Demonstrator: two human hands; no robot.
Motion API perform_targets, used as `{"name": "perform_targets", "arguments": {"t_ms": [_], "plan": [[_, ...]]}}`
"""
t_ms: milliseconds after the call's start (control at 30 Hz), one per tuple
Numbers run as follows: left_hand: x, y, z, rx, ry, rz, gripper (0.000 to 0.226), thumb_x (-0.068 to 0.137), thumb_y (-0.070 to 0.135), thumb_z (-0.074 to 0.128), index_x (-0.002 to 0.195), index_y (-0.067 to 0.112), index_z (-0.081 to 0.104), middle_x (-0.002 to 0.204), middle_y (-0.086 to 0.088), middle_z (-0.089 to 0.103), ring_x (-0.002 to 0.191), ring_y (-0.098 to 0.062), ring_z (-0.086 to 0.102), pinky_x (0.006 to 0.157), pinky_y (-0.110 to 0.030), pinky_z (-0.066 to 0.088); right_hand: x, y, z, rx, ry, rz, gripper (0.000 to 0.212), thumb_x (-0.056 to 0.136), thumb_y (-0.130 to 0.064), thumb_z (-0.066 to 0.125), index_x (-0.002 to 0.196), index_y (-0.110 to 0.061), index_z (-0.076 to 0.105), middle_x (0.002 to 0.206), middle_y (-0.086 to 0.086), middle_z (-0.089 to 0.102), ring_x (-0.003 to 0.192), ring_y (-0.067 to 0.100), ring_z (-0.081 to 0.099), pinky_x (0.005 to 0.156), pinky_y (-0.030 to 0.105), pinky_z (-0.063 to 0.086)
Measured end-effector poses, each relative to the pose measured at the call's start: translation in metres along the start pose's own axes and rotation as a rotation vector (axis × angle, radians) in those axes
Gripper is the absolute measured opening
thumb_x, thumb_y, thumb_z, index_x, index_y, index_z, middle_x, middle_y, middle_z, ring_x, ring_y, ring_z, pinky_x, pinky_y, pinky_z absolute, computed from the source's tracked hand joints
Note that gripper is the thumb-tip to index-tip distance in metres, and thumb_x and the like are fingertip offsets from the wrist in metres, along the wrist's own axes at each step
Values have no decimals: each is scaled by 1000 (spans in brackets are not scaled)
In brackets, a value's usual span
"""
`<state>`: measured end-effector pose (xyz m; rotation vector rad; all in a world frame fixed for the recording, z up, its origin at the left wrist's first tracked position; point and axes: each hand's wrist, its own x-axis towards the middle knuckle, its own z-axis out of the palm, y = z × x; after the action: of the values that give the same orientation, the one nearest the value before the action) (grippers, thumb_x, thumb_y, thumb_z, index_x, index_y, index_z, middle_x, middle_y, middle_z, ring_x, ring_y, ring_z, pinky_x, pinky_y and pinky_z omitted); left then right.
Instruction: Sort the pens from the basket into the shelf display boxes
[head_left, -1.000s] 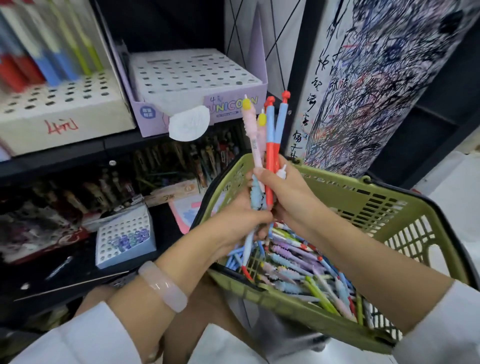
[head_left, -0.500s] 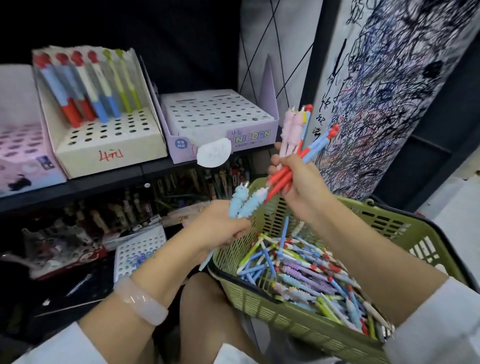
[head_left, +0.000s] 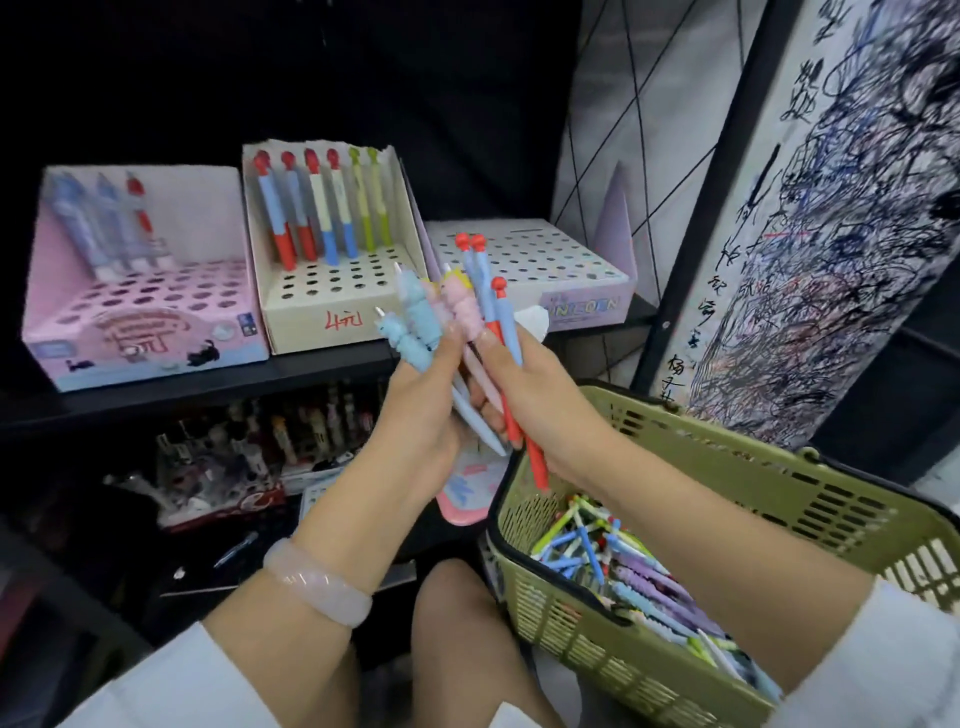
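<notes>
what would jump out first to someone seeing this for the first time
A fan of pens, blue and pink character ones beside red-capped ones, held up mid-frame by the left hand and right hand. Lower right, a green basket full of pens; behind, three punched display boxes on the shelf, the cream one mid-row.

You hold a fan of blue, pink and red-capped pens (head_left: 467, 312) upright before three perforated display boxes (head_left: 332, 291), above the pen-filled green basket (head_left: 727, 499).
</notes>
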<state>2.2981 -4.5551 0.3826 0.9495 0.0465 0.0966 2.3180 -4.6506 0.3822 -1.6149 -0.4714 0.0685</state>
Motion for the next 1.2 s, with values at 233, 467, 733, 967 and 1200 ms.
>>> {"name": "perform_targets", "arguments": {"t_ms": [233, 467, 733, 967, 1200], "plan": [[3, 21, -21, -380, 82, 26, 21, 96, 25, 46, 95, 17, 65, 81, 4, 74, 80, -8, 69, 55, -18, 53, 21, -20, 38, -348, -68, -195, 19, 99, -36, 37, 86, -37, 50, 54, -22, 54, 50, -16, 51, 51, 5, 37], [8, 55, -44, -210, 214, 124, 17, 96, 13, 44, 93, 19, 59, 59, 11, 69, 55, 5, 64, 46, -12, 48, 42, -29, 63, -523, -181, -137, 31, 98, -49, 29, 83, -34, 51, 75, -8, 61, 79, 13, 61, 75, 28, 48], [11, 95, -69, 137, 235, 158, 13, 88, 8, 57, 76, 7, 62, 54, -11, 64, 43, -23, 61, 37, -37, 52, 69, -47, 84, -1031, -135, -303, 57, 97, -48, 16, 53, -21, 39, 54, 0, 49, 64, 28, 52, 61, 34, 38], [26, 114, -80, 128, 221, 248, 7, 88, 5, 57, 93, 5, 62, 68, -7, 68, 62, -16, 65, 67, -33, 58, 103, -58, 108, -605, -50, -295, 51, 101, -35, 31, 53, -18, 38, 50, 0, 44, 51, 19, 44, 55, 33, 38], [39, 133, -103, 174, 231, 272, 10, 86, 6, 60, 79, 12, 65, 59, -3, 68, 52, -17, 64, 49, -35, 57, 127, -65, 123, -634, -128, -330, 46, 100, -41, 30, 60, -20, 39, 52, -5, 42, 48, 12, 41, 50, 29, 35]]}}
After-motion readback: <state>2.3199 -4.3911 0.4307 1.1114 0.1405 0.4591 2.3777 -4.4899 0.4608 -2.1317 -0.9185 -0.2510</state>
